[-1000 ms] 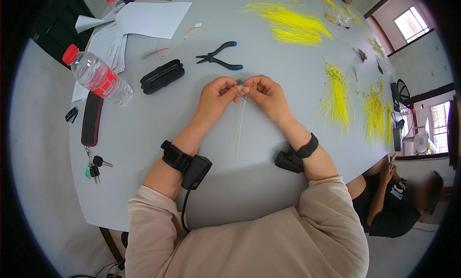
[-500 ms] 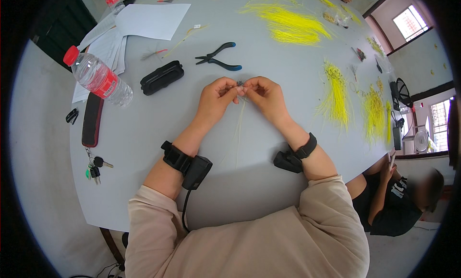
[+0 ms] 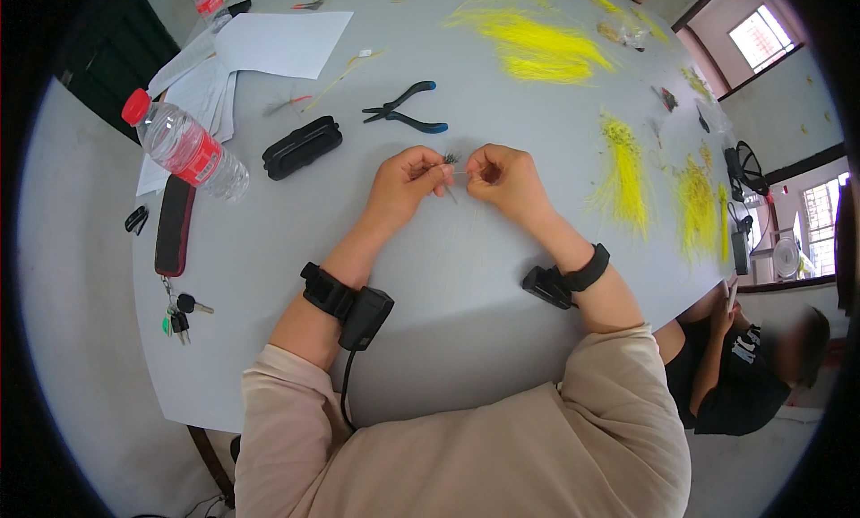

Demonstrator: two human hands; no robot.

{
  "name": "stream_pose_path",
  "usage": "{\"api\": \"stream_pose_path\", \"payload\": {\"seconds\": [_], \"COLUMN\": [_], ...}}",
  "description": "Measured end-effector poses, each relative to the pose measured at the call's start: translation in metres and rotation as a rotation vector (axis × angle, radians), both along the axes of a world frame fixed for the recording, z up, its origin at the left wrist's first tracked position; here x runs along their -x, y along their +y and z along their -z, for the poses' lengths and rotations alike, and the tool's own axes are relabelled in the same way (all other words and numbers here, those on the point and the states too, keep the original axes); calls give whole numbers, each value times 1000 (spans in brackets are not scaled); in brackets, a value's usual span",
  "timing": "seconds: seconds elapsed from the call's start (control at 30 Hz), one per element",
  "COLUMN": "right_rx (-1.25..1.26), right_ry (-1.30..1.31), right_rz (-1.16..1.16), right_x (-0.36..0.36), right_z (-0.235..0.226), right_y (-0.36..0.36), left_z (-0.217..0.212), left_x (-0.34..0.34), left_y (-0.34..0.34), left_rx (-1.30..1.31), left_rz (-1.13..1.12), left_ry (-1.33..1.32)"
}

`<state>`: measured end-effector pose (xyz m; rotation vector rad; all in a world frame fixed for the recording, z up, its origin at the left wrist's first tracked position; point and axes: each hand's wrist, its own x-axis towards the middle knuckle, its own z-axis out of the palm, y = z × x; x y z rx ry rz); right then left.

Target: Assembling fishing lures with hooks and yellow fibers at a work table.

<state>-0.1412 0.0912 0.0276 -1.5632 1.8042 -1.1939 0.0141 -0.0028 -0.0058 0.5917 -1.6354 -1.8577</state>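
Near the middle of the table, my left hand is closed in a pinch on a small dark wiry tuft. The tuft's fine ends fan out above the fingertips, and a short pale stem pokes out beneath them. A small gap to the right, my right hand is curled with thumb and forefinger together. A thin pale strand seems to span between the two hands, its far end hidden in the right fingers. Beyond the hands lie blue-handled pliers, jaws pointing left. A black case rests left of them.
At left stand a red-capped water bottle, papers, a dark red-edged pouch and keys. Yellow strand bundles lie to the right and at the far side. A person sits at right.
My right hand has drawn away to the right, opening a gap between the hands. The long pale strands that hung below the fingers no longer show there. My left hand stays in place.
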Motion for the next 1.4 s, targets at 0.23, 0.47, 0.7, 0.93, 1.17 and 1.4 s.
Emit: {"api": "stream_pose_path", "payload": {"seconds": [0.23, 0.47, 0.7, 0.93, 1.17, 1.4], "right_rx": [-17, 1, -93, 24, 56, -99], "right_ry": [91, 37, -10, -145, 223, 595], "right_rz": [-24, -20, 20, 344, 719, 814], "right_x": [5, 8, 19, 94, 183, 186], "right_z": [-9, -10, -9, -23, -30, -18], "right_y": [12, 18, 30, 73, 111, 96], "left_z": [-1, -3, -3, -10, 5, -3], "left_x": [0, -1, 0, -9, 3, -5], "left_y": [3, 3, 6, -10, 2, 1], "left_rx": [6, -25, -14, -19, -32, -64], "left_rz": [76, 113, 91, -139, 2, -10], "left_ry": [26, 36, -17, 40, -59, -75]}}
